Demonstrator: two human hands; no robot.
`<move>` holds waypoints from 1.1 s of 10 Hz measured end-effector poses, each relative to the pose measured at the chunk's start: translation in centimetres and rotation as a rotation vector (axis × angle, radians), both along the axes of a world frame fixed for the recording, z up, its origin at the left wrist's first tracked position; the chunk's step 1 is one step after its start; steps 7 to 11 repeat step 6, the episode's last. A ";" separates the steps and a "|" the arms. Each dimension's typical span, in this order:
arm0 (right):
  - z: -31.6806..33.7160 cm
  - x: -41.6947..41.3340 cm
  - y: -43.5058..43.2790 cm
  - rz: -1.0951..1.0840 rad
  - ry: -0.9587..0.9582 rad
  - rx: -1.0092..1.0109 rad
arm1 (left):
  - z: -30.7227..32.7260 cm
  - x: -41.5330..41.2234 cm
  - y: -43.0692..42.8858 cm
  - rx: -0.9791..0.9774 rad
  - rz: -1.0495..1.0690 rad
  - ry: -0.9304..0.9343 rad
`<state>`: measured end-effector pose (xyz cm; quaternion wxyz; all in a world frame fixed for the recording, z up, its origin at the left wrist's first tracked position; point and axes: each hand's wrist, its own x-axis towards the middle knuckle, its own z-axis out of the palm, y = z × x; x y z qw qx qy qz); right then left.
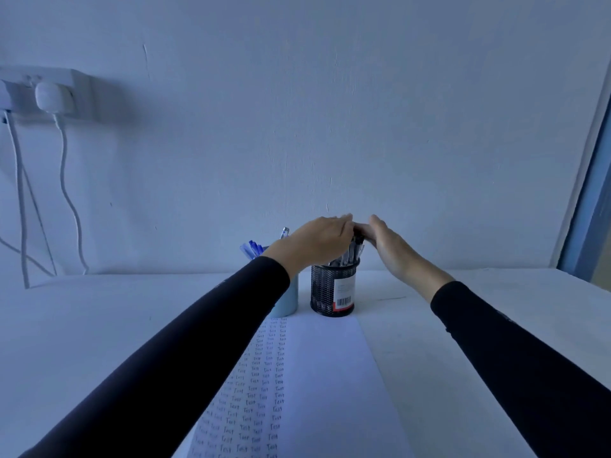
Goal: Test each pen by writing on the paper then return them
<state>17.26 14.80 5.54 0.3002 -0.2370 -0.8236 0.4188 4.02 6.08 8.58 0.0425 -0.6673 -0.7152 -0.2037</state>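
— White desk (pixel 99 325), pale wall (pixel 330 110). Hands?
— Both at pens (pixel 350 254) in black mesh cup (pixel 322 289), beyond written paper (pixel 324 375). Left hand (pixel 317 242) arched over tops, grip unclear; right hand (pixel 393 249) flat, fingers (pixel 365 230) straight, touching them.

The mesh cup (pixel 325 289) is black, its label (pixel 345 290) white with a black barcode and a red strip. The second cup (pixel 287 300) is pale blue, its pens (pixel 251 250) blue. The paper (pixel 324 375) is white with columns of dark "Test" words. Sleeves (pixel 198 358) black, tabletop (pixel 99 325) white.
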 end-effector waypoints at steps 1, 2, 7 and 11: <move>-0.1 0.2 0.0 -0.025 -0.075 0.122 | -0.4 0.3 0.3 -0.035 0.056 -0.037; -0.1 0.6 0.0 0.012 -0.079 0.137 | 0.1 -0.1 -0.5 -0.027 -0.021 -0.053; -3.4 3.5 -0.2 -0.126 -0.003 0.033 | -0.2 -6.8 -4.6 -0.127 0.100 -0.027; -3.4 3.5 -0.2 -0.126 -0.003 0.033 | -0.2 -6.8 -4.6 -0.127 0.100 -0.027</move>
